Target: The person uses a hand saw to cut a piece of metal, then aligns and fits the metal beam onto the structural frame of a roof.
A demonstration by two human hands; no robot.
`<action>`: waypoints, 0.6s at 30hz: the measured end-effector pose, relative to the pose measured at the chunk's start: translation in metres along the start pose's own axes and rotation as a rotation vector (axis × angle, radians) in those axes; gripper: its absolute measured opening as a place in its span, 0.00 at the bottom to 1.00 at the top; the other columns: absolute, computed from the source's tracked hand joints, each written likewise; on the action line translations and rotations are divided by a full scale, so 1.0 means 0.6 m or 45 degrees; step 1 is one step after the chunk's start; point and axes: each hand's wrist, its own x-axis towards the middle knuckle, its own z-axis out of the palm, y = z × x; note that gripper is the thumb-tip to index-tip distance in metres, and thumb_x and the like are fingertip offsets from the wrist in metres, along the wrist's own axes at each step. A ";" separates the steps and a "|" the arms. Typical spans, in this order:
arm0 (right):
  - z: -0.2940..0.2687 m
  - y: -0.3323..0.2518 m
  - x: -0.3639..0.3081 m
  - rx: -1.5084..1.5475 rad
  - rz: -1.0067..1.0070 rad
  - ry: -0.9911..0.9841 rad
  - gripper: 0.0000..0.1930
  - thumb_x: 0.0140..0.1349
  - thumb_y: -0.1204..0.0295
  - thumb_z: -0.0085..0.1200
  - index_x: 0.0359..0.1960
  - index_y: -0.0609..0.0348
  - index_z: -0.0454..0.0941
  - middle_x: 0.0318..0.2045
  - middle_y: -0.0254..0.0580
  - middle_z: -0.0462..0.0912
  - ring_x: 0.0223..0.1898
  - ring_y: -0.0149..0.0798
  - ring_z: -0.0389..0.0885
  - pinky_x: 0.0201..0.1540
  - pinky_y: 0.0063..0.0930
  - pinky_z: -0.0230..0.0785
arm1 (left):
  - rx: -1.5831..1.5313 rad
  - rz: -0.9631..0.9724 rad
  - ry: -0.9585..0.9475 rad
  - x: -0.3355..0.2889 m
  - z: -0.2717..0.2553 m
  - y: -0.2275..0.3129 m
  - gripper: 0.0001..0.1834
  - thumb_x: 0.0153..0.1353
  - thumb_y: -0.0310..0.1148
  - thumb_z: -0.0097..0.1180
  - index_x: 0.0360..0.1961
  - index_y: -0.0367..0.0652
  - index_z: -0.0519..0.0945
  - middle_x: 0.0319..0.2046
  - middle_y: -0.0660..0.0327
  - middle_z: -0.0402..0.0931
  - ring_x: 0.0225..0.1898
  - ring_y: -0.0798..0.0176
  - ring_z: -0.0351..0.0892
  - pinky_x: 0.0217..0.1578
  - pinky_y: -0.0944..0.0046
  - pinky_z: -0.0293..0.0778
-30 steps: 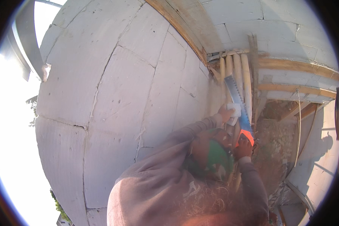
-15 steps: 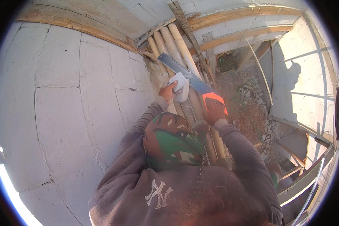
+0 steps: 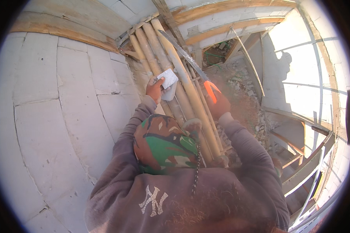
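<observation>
My left hand (image 3: pixel 154 90) grips a small off-white piece of lightweight block (image 3: pixel 169 80), its pale speckled flat face turned up and its greyer side below. In my right hand (image 3: pixel 220 105) is a handsaw (image 3: pixel 191 61), held by its orange handle. The long blade points up and away to the left, seen nearly edge-on, and stands apart from the block. Both hands are above a row of bamboo poles (image 3: pixel 168 62). My fingers partly hide the saw handle and the left edge of the block.
A wall of large pale blocks (image 3: pixel 46 128) rises close on my left. Wooden beams (image 3: pixel 237 27) cross at the far side. Below right is a drop to ground with rubble (image 3: pixel 247 89). A thin slanting pole (image 3: pixel 249 62) stands there. Camouflage cloth (image 3: pixel 163 145) covers part of the view.
The handsaw has come away from the block to the right, and its blade has turned from broadside to nearly edge-on. My left hand still holds the block, its flat face now showing more.
</observation>
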 end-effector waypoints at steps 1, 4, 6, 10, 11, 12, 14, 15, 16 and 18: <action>-0.017 -0.010 -0.003 0.111 0.006 -0.037 0.20 0.68 0.57 0.59 0.49 0.63 0.83 0.41 0.56 0.87 0.44 0.57 0.86 0.50 0.49 0.76 | -0.007 0.023 0.033 0.005 0.001 0.005 0.24 0.74 0.38 0.62 0.67 0.45 0.74 0.57 0.61 0.82 0.54 0.60 0.85 0.49 0.56 0.83; -0.064 -0.070 -0.033 0.409 0.008 -0.154 0.19 0.70 0.59 0.61 0.51 0.64 0.82 0.39 0.54 0.86 0.41 0.50 0.85 0.47 0.43 0.76 | 0.237 0.128 0.166 0.009 -0.036 0.002 0.24 0.69 0.36 0.68 0.62 0.41 0.76 0.54 0.54 0.83 0.44 0.61 0.87 0.39 0.60 0.83; -0.091 -0.102 -0.064 0.531 0.009 -0.199 0.18 0.70 0.60 0.62 0.46 0.66 0.80 0.33 0.51 0.82 0.35 0.44 0.83 0.43 0.39 0.75 | 0.314 0.182 0.234 -0.005 -0.029 -0.029 0.26 0.66 0.37 0.70 0.61 0.39 0.78 0.55 0.54 0.81 0.46 0.62 0.85 0.40 0.61 0.81; -0.119 -0.148 -0.113 0.617 0.025 -0.344 0.14 0.71 0.64 0.61 0.38 0.64 0.78 0.26 0.49 0.77 0.27 0.42 0.77 0.35 0.38 0.72 | 0.878 0.662 0.439 -0.005 -0.072 -0.081 0.39 0.63 0.42 0.73 0.70 0.37 0.71 0.55 0.50 0.80 0.48 0.57 0.85 0.48 0.56 0.82; -0.120 -0.145 -0.121 0.586 -0.042 -0.310 0.14 0.72 0.64 0.61 0.36 0.64 0.77 0.25 0.49 0.76 0.25 0.46 0.76 0.33 0.38 0.72 | 0.997 0.699 0.448 -0.009 -0.057 -0.086 0.41 0.60 0.41 0.74 0.70 0.36 0.71 0.57 0.49 0.78 0.51 0.55 0.83 0.51 0.55 0.80; -0.120 -0.142 -0.127 0.573 -0.063 -0.300 0.14 0.71 0.64 0.61 0.36 0.64 0.77 0.25 0.49 0.76 0.25 0.47 0.77 0.33 0.39 0.72 | 1.117 0.740 0.454 -0.019 -0.033 -0.079 0.43 0.58 0.41 0.76 0.71 0.36 0.71 0.58 0.48 0.76 0.53 0.53 0.81 0.54 0.53 0.79; -0.114 -0.135 -0.135 0.555 -0.122 -0.288 0.13 0.71 0.65 0.61 0.35 0.64 0.77 0.24 0.50 0.76 0.25 0.49 0.77 0.33 0.40 0.72 | 1.348 0.842 0.430 -0.040 -0.010 -0.065 0.46 0.53 0.41 0.78 0.71 0.36 0.71 0.60 0.47 0.72 0.57 0.49 0.77 0.59 0.51 0.76; -0.111 -0.131 -0.138 0.533 -0.146 -0.293 0.13 0.71 0.65 0.61 0.35 0.63 0.77 0.25 0.51 0.77 0.26 0.51 0.79 0.33 0.41 0.73 | 1.460 0.903 0.398 -0.050 -0.007 -0.059 0.47 0.52 0.41 0.78 0.70 0.36 0.71 0.61 0.46 0.70 0.59 0.48 0.75 0.61 0.50 0.74; -0.109 -0.129 -0.140 0.512 -0.129 -0.299 0.13 0.71 0.65 0.60 0.35 0.63 0.77 0.25 0.52 0.77 0.26 0.52 0.79 0.34 0.41 0.73 | 1.571 0.963 0.364 -0.056 -0.004 -0.055 0.47 0.50 0.40 0.79 0.70 0.36 0.71 0.62 0.46 0.69 0.61 0.46 0.73 0.64 0.49 0.72; -0.101 -0.130 -0.145 0.482 -0.103 -0.328 0.13 0.71 0.65 0.60 0.35 0.63 0.78 0.26 0.53 0.78 0.27 0.54 0.80 0.34 0.43 0.73 | 1.463 0.933 0.383 -0.058 -0.025 -0.058 0.48 0.48 0.40 0.80 0.69 0.36 0.72 0.60 0.47 0.71 0.61 0.45 0.72 0.65 0.47 0.70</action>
